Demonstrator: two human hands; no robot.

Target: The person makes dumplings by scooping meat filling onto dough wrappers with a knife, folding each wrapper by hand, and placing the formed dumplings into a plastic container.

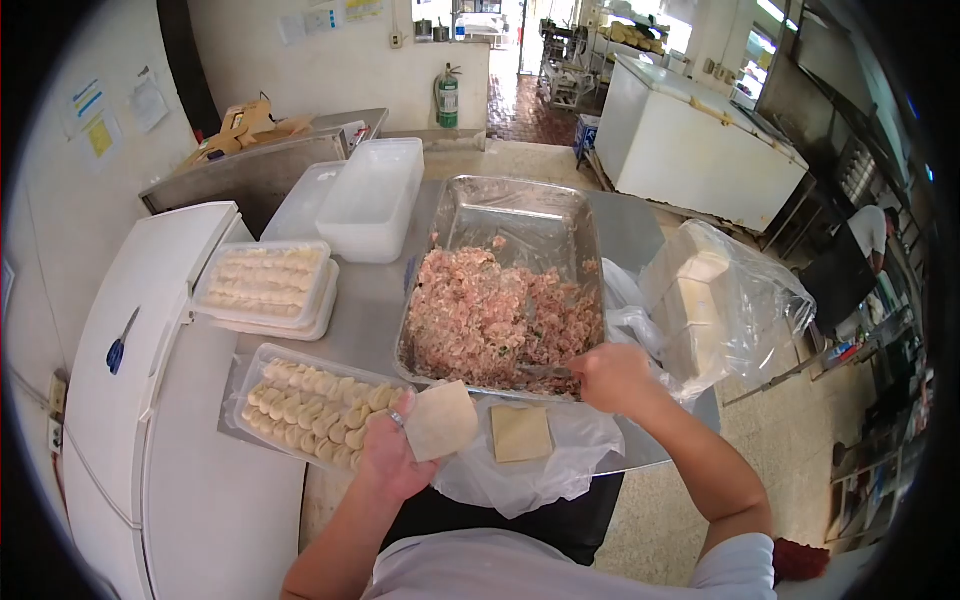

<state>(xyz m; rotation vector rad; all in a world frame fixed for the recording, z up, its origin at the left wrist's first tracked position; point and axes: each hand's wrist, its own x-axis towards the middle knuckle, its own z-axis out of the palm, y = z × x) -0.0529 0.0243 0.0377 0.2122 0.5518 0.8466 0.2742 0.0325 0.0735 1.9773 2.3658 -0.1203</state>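
My left hand [395,450] holds a square dough wrapper [443,421] between thumb and fingers, beside a clear tray of folded dumplings [318,412]. At the near right corner of a metal pan [520,195], my right hand [610,378] is closed round a utensil whose end touches the ground meat [490,310]; most of the utensil is hidden. Between my hands, a stack of square wrappers [521,433] lies on thin white plastic [590,440].
Stacked trays of dumplings [265,280] and empty white containers [372,200] stand left of the pan. Bagged wrappers [697,320] lie right. A white freezer [690,150] stands behind; scissors [122,343] rest on a white appliance [90,400]. Another person [868,232] is far right.
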